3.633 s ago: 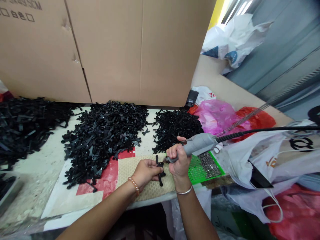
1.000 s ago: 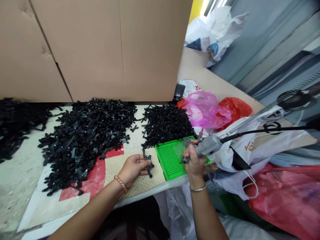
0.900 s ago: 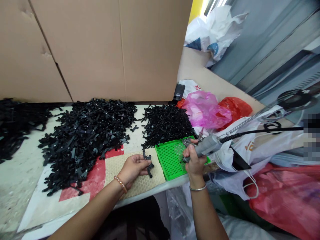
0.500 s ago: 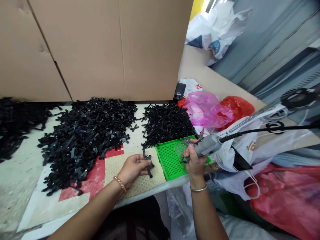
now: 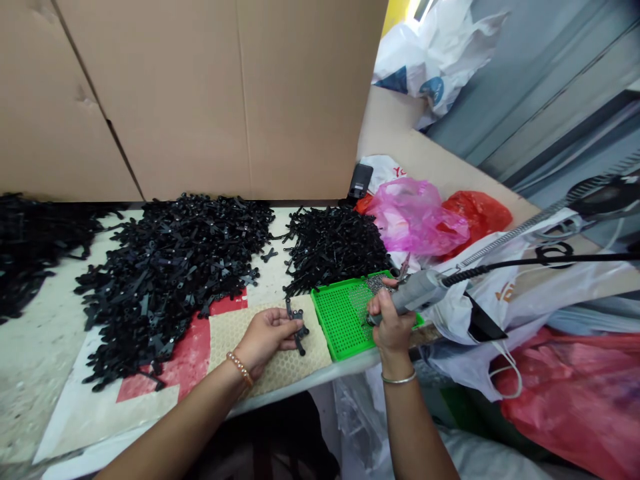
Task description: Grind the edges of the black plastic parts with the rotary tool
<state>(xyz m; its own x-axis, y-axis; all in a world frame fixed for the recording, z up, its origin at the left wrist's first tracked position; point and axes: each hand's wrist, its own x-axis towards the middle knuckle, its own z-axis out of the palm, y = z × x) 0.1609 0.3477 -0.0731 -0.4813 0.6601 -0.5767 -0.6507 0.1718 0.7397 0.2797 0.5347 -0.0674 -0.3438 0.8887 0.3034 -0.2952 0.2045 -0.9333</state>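
Note:
Above a beige textured mat (image 5: 287, 368), my left hand (image 5: 267, 337) pinches a small black bracket-like part (image 5: 299, 331) between thumb and fingers. My right hand (image 5: 393, 325) is wrapped round a grey electric screwdriver (image 5: 419, 291), with its cable running off to the right. The tool's tip points down over a green perforated tray (image 5: 341, 328) and is partly hidden by the hand. Small metal screws (image 5: 379, 283) lie in the far right part of that tray.
Heaps of black parts (image 5: 175, 267) and thinner black pieces (image 5: 335, 247) cover much of the table. A tall cardboard box (image 5: 200, 100) stands behind them. Pink (image 5: 415, 217) and red plastic bags (image 5: 477, 217) lie at the right, and a spring (image 5: 520, 230) slants above the screwdriver.
Almost nothing differs. The view has shifted very slightly, and both hands keep the same hold over the mat and the tray.

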